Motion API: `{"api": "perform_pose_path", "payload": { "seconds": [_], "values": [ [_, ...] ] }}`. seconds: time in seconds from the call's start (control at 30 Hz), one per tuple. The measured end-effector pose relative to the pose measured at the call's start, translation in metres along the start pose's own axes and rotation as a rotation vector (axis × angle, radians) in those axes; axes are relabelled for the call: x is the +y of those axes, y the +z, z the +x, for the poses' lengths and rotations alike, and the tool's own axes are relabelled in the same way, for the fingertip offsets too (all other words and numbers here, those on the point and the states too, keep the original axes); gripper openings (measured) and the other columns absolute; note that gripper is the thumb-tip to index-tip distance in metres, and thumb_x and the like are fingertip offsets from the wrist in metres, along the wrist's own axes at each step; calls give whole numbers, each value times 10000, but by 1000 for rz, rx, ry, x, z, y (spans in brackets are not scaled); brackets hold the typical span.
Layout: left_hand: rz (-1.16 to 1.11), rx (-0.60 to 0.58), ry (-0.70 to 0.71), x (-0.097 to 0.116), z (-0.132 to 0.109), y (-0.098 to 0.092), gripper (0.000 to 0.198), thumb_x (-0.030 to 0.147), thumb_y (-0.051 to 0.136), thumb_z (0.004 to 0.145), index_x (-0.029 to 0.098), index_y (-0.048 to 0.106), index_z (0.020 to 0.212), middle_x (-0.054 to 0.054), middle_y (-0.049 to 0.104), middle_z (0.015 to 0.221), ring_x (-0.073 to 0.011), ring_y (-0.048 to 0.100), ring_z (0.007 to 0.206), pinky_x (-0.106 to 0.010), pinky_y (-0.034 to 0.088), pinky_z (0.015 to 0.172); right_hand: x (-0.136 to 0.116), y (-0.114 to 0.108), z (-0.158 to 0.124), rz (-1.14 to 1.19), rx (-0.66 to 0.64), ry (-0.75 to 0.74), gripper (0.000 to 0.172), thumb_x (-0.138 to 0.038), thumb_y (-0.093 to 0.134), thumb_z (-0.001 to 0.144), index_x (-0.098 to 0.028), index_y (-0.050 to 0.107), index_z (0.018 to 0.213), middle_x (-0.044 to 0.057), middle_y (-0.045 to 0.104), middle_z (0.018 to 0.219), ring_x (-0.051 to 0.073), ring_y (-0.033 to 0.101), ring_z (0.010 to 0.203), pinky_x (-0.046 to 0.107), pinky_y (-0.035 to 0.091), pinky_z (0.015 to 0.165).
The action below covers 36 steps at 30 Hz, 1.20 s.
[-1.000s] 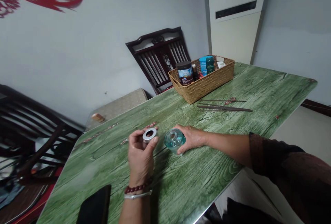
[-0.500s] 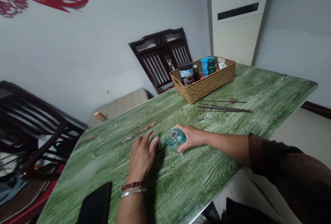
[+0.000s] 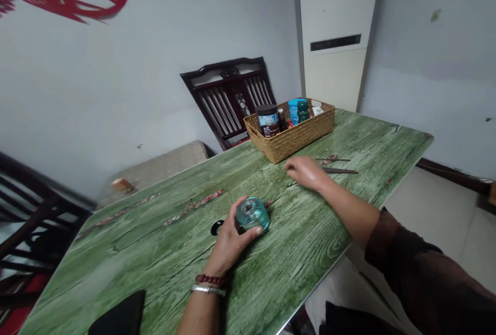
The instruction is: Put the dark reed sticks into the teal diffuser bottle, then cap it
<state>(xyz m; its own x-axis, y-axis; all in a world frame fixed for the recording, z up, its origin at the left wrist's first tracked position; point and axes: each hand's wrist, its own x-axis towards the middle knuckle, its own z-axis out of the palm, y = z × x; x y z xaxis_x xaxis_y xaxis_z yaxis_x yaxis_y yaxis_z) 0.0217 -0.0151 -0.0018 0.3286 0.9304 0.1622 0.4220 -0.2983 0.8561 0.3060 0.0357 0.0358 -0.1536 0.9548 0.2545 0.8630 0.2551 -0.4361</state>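
Left hand (image 3: 230,242) on the teal glass jar (image 3: 252,214), right hand (image 3: 306,172) out by the wicker basket (image 3: 289,136).
The left hand was wrapped around the jar, fingers pressed to its side, while the jar sat on the green table (image 3: 116,252) with a dark ring (image 3: 217,227) just beside the hand. The right hand held nothing, its fingers spread a little and loosely curled, near the metal sticks (image 3: 339,170). The likeliest trouble lay with the jar: smooth, round glass on a glossy top could slip from a light grip and roll. A careless sweep of the right hand could also knock the sticks or the basket.
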Motion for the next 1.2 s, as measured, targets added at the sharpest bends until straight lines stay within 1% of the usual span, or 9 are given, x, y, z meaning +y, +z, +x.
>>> {"api": "perform_pose_path", "payload": {
  "seconds": [0.13,0.27,0.4,0.57,0.7,0.77,0.87,1.0,1.2],
  "values": [
    [-9,-1,35,-2,2,0,845,483,814,681,199,438,1383,-148,587,1370,-323,574,1255,-480,400,1102,57,-27,2,-456,13,312,308,-181,485,929,-145,717,1128,182,697,1178,286,657,1096,333,488,860],
    [-22,-8,38,1,2,0,827,454,833,657,192,461,1347,-148,604,1340,-325,589,1228,-488,406,1094,89,-30,-3,-520,-65,335,252,-148,541,886,-76,742,1020,237,713,1077,292,690,1017,319,486,823],
    [-52,-12,33,7,1,1,812,441,830,654,187,463,1333,-139,621,1310,-306,608,1197,-458,426,1077,91,-29,-6,-528,-82,250,260,-143,490,915,-80,724,1008,230,709,1076,272,687,998,307,475,805],
    [-62,-17,44,7,1,1,803,444,837,642,184,477,1311,-138,624,1300,-307,609,1189,-452,430,1069,51,-40,-7,-408,59,48,243,-224,439,971,-150,642,1081,144,710,1054,225,650,1003,293,455,823],
    [-72,-14,68,4,2,1,800,434,836,649,183,478,1319,-132,637,1276,-306,610,1178,-464,433,1059,-17,-48,-10,394,355,-178,144,-328,514,938,-197,558,977,41,709,890,144,633,731,265,485,710],
    [-75,-7,74,4,1,1,791,430,834,651,182,486,1318,-131,637,1275,-304,612,1173,-468,434,1057,-53,-47,-10,822,321,-236,217,-431,537,922,-219,508,962,14,713,866,117,607,617,245,487,599],
    [-77,15,75,5,1,2,779,427,840,634,188,513,1299,-129,634,1282,-312,606,1182,-478,428,1061,-94,-38,-7,1162,244,-256,331,-521,628,852,-233,485,932,-6,719,846,104,613,596,226,494,551],
    [-68,19,69,5,1,2,799,430,840,629,184,503,1311,-124,647,1258,-315,614,1164,-483,428,1055,-113,-16,-3,1242,145,-229,354,-515,675,808,-224,500,906,0,725,815,98,615,573,215,494,526],
    [-70,-3,110,7,2,2,779,430,832,647,174,502,1304,-120,650,1241,-306,615,1143,-453,444,1028,-108,12,-3,1127,86,-173,223,-388,631,805,-204,511,844,7,711,805,92,566,544,206,442,502]
  ]
}}
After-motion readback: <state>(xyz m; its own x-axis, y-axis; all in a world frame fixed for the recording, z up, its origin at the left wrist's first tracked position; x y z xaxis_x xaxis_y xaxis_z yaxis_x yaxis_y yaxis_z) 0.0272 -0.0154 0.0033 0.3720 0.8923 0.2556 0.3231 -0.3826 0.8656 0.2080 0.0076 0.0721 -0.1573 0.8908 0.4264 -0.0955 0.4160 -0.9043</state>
